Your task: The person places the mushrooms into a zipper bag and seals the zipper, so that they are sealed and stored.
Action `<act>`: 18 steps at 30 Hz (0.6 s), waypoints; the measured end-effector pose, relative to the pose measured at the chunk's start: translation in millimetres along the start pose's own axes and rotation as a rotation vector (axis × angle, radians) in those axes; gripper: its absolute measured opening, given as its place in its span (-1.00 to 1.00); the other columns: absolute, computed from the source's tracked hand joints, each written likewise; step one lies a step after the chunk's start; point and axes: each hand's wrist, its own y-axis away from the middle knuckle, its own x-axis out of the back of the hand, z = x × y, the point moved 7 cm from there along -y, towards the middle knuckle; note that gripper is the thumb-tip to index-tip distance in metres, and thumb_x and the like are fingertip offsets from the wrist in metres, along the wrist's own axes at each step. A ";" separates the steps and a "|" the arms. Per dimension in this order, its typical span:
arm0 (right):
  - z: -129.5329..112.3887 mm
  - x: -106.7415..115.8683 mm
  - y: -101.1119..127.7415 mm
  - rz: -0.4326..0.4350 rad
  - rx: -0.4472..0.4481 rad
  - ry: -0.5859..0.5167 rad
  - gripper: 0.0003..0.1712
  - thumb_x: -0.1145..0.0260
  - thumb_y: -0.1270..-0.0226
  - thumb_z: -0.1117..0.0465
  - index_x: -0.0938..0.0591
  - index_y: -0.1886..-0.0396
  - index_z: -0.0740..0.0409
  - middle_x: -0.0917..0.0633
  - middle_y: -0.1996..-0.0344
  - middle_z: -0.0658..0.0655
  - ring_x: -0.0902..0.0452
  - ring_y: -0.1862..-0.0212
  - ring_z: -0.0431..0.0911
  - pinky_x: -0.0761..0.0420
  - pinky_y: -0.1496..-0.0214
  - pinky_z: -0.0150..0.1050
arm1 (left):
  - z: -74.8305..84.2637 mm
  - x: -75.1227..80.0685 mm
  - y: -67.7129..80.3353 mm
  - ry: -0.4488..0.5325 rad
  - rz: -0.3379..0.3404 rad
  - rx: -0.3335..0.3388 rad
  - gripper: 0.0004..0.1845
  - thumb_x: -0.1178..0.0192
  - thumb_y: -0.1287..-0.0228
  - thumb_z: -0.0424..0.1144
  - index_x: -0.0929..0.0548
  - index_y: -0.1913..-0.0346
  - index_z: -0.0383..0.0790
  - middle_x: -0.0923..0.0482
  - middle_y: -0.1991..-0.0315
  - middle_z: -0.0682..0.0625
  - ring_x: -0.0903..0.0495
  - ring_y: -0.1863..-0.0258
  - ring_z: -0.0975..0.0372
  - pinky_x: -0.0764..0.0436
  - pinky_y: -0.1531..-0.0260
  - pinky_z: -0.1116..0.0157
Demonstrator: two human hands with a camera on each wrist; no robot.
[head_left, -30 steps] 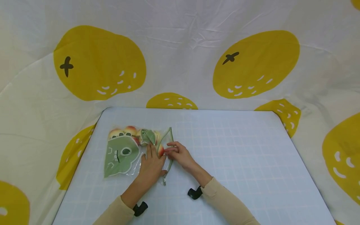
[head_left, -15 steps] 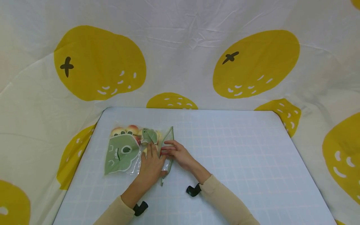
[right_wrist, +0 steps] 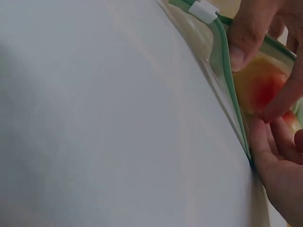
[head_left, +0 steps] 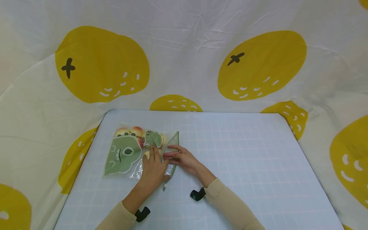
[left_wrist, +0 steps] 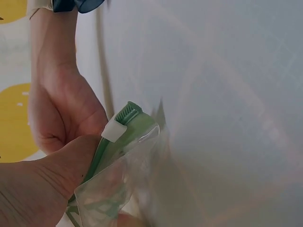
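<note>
A clear slider zip bag [head_left: 123,156] with a green cartoon face lies on the left of the table, holding several red-and-yellow peach-like fruits [head_left: 137,131]. My left hand [head_left: 153,167] rests on the bag near its mouth with fingers extended; its thumb lies by the green zip edge [right_wrist: 226,71]. At the mouth, my right hand [head_left: 185,159] has its fingertips inside the opening, near the left fingers and beside a fruit [right_wrist: 267,85]. The white slider [left_wrist: 113,131] sits at the near end of the zip. Part of the bag is hidden under my left hand.
The table [head_left: 244,159] has a pale checked cover. A white cloth [head_left: 184,57] with big yellow fruit prints hangs behind and around it. Black wrist cameras [head_left: 198,194] sit under both forearms, close above the table.
My right hand has shifted slightly left, further into the mouth. The bag has turned a little clockwise, and the fruit by the right fingertips is now hidden in the head view.
</note>
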 end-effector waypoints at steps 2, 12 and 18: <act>0.1 -1.1 -0.6 0.004 -0.012 -0.001 -0.44 0.10 -0.48 0.52 -0.28 -0.45 0.33 -0.56 -0.18 0.44 -0.51 -0.23 0.14 -0.50 -0.24 -0.02 | 0.5 0.3 -0.3 -0.013 0.005 -0.010 -0.18 -0.56 0.23 0.29 -0.68 -0.12 -0.09 -0.13 -0.33 -0.66 -0.16 -0.36 -0.42 -0.32 -0.09 -0.38; 0.9 -7.5 -9.2 0.006 -0.041 -0.049 -0.51 0.03 -0.47 0.47 -0.29 -0.37 0.38 -0.66 0.04 0.18 -0.59 -0.05 -0.02 -0.53 -0.16 -0.08 | 1.8 2.1 -1.4 -0.015 0.029 -0.016 -0.17 -0.60 0.31 0.28 -0.68 -0.06 -0.14 -0.15 -0.32 -0.65 -0.20 -0.34 -0.40 -0.28 -0.10 -0.38; 1.0 -13.9 -16.8 -0.021 -0.037 -0.072 -0.54 -0.02 -0.40 0.50 -0.40 -0.27 0.36 -0.68 0.15 0.09 -0.59 0.02 -0.09 -0.53 -0.08 -0.16 | 4.0 4.8 -1.2 -0.006 0.064 -0.022 -0.24 -0.63 0.39 0.26 -0.69 0.08 -0.11 -0.17 -0.31 -0.63 -0.23 -0.32 -0.37 -0.30 -0.11 -0.36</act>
